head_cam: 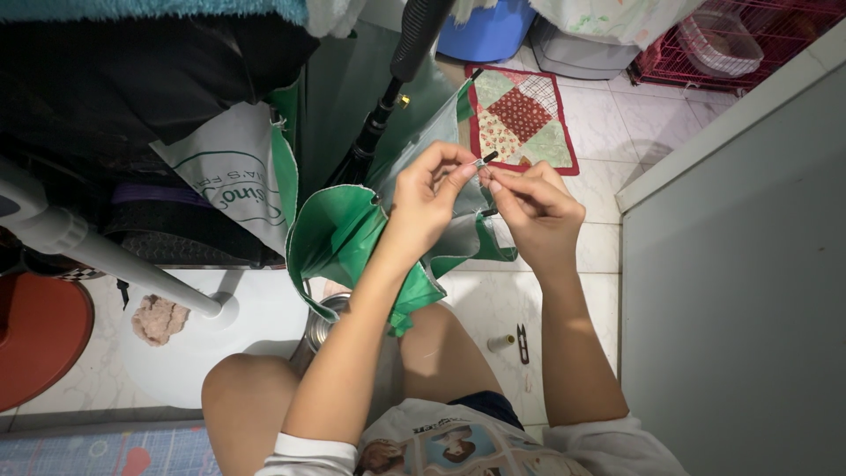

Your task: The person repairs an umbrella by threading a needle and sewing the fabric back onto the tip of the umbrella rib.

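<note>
A: Item one — the hands?

B: Left hand point(429, 189) and right hand point(535, 204), both raised together above the lap near the centre of the view. The left's thumb and forefinger are pinched shut on a small metal rib tip point(484, 160) of the green umbrella point(339, 236). The right hand's fingertips are closed just beside it, at 3 o'clock from the tip, on something too small to tell.

A: Item two — the umbrella itself?

B: Green fabric with a grey inner side, bunched and draped from the hands down toward 7 o'clock, over the knees. Its black shaft point(381, 115) runs up toward 12 o'clock, ending in a black handle point(418, 35) at the frame's top edge.

A: Floor stock?

B: Small thread spool point(501, 342) and black thread snips point(523, 343), side by side on the white tile floor point(599, 189) at 5 o'clock from the hands, between the person's leg and right forearm. Patchwork mat point(522, 119) with a red border at 1 o'clock. White fan base point(189, 339) and pole at 8 o'clock — a pinkish cloth point(159, 318) lies on the base.

A: Remainder?

B: Red wire cage point(758, 40) at upper right; blue bin point(486, 31) at the top.
</note>
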